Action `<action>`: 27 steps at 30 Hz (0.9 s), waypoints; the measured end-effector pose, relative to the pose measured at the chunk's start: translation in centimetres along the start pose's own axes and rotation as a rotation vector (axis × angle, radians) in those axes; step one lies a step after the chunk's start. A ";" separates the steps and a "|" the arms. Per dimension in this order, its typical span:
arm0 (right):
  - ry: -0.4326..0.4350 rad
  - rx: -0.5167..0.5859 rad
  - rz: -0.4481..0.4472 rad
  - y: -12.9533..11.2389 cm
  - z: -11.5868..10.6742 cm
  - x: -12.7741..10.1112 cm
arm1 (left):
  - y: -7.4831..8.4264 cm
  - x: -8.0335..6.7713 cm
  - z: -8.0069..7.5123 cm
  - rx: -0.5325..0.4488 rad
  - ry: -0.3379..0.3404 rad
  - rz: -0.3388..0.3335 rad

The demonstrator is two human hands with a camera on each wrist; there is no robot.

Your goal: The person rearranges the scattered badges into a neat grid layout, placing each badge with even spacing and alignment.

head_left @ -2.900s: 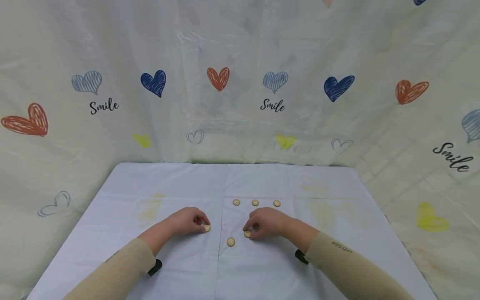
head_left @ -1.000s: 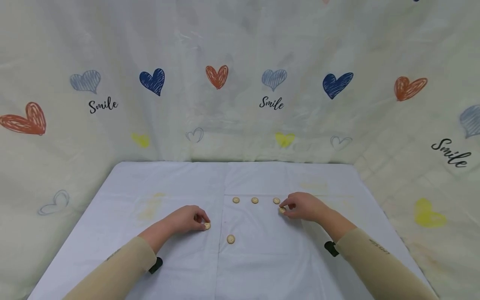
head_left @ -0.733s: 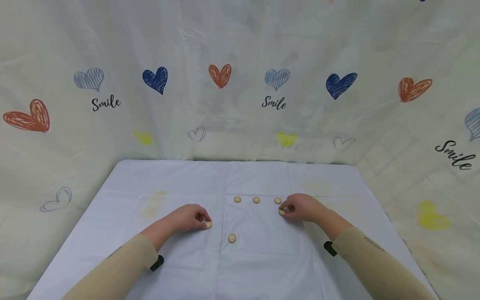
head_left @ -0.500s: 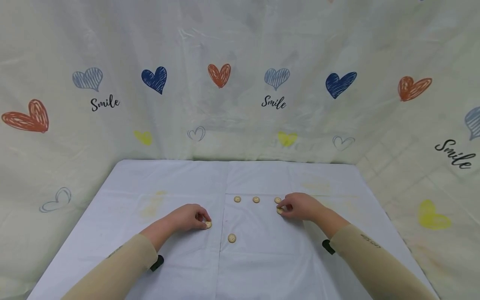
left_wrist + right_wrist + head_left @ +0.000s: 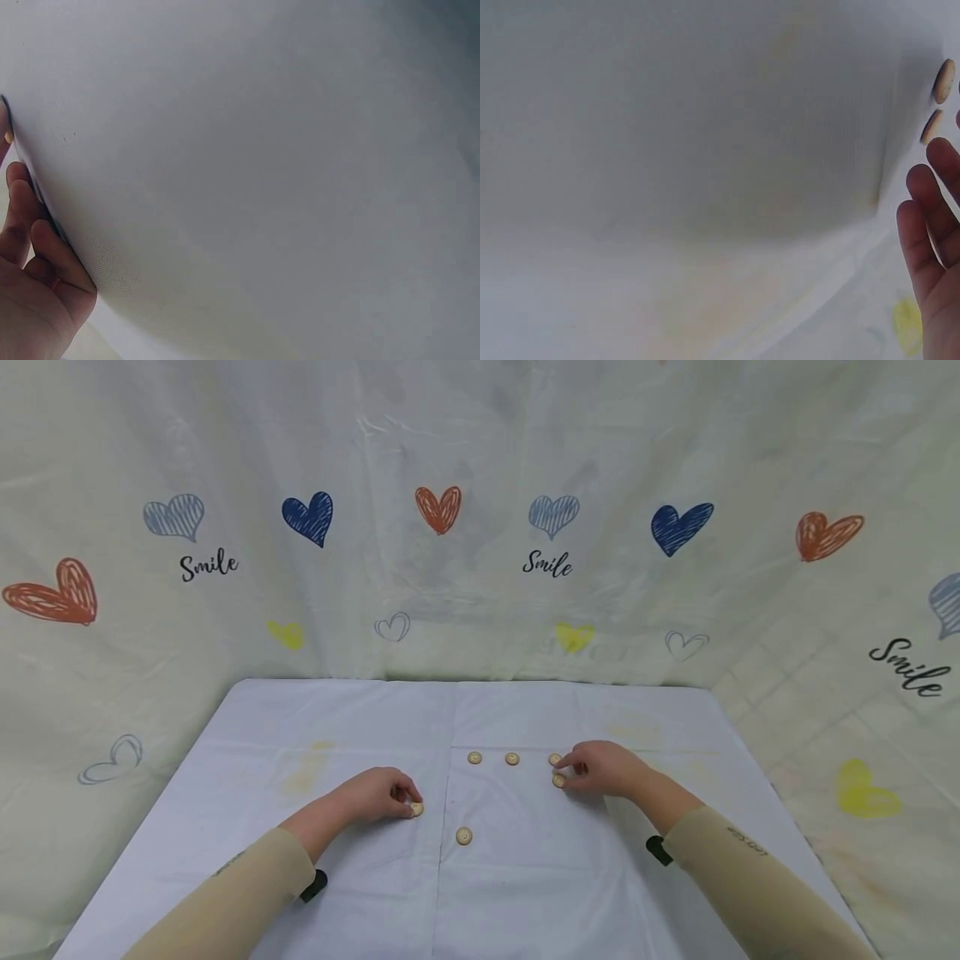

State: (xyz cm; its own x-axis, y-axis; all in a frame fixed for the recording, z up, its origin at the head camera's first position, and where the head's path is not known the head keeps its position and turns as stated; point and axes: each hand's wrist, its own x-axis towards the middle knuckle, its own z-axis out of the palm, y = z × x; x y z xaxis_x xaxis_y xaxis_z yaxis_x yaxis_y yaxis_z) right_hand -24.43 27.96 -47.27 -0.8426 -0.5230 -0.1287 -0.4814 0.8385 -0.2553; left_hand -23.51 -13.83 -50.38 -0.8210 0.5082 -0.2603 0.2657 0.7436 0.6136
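Since 2.9 s ago, right hand point(image 5: 600, 770) has carried its button point(image 5: 558, 781) from beside the lone near button point(image 5: 464, 836) to just below the row's rightmost button point(image 5: 554, 760), pinching it. Left hand point(image 5: 375, 796) pinches another button point(image 5: 417, 808) on the white cloth point(image 5: 337, 877).

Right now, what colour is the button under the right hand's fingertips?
Pale tan, like the others. The button at the right hand shows best in the head view.

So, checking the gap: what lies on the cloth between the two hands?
Head view: one loose button lies between left hand and right hand.
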 end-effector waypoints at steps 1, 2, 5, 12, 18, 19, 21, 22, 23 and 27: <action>0.000 0.007 0.001 0.0 -0.1 0.0 | 0.0 0.0 0.0 0.000 0.001 0.000; -0.003 0.011 0.004 0.0 -0.2 -0.1 | 0.1 -0.1 0.0 -0.001 0.001 -0.002; -0.003 0.021 -0.005 0.0 -0.2 -0.1 | 0.1 -0.1 0.0 0.000 0.002 -0.008; -0.002 0.009 -0.029 -0.5 0.1 0.1 | 0.2 -0.1 0.1 -0.005 0.003 -0.012; -0.028 -0.002 -0.057 -2.5 -0.1 0.7 | 0.2 -0.2 -0.1 0.002 -0.001 -0.009; -0.033 -0.004 -0.062 -2.9 -0.1 0.8 | 0.3 -0.2 -0.1 0.002 -0.003 -0.008; -0.036 -0.007 -0.084 -3.8 0.1 1.2 | 0.4 -0.3 -0.2 0.004 -0.004 -0.009; -0.042 -0.005 -0.094 -4.2 0.2 1.4 | 0.4 -0.3 -0.2 0.004 -0.004 -0.009; -0.046 -0.008 -0.108 -4.7 0.4 1.7 | 0.4 -0.3 -0.2 0.005 -0.003 -0.011; -0.068 -0.015 -0.158 -6.7 1.2 2.7 | 0.4 -0.3 -0.2 0.000 -0.005 -0.017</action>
State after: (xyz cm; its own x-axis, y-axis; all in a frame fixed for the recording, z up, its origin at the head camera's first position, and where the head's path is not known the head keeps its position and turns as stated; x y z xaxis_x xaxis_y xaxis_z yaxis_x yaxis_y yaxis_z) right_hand -23.22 20.76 -47.10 -0.7379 -0.6574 -0.1526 -0.6109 0.7467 -0.2632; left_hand -23.26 -13.77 -49.91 -0.8231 0.4972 -0.2744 0.2513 0.7522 0.6091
